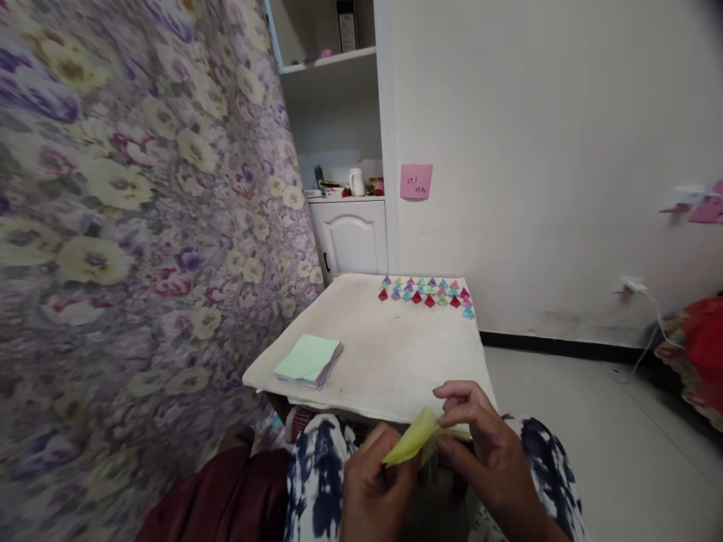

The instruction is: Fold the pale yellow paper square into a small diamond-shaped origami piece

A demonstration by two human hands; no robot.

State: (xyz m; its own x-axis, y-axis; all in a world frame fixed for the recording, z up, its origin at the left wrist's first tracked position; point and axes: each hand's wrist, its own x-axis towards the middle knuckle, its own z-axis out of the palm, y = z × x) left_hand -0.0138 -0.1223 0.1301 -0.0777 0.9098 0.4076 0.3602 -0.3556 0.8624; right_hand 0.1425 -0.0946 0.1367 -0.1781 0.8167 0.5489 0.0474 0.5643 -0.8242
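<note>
1. I see the left hand (376, 478) grasping a thin, translucent yellow folded paper (414, 439) between thumb and fingers, above the lap by the table's near edge.
2. Right hand (489, 448): fingers spread, at the paper's right end; I can't tell if it pinches.
3. Blue-and-white patterned trouser legs (545, 459) flank the hands, limiting sideways room.
4. Cream cloth-covered table (373, 361): a wide stretch of cloth separates the green-topped square paper stack (309, 359), near the left edge, from small multicoloured folded papers (429, 300) in rows toward the far-right corner.
</note>
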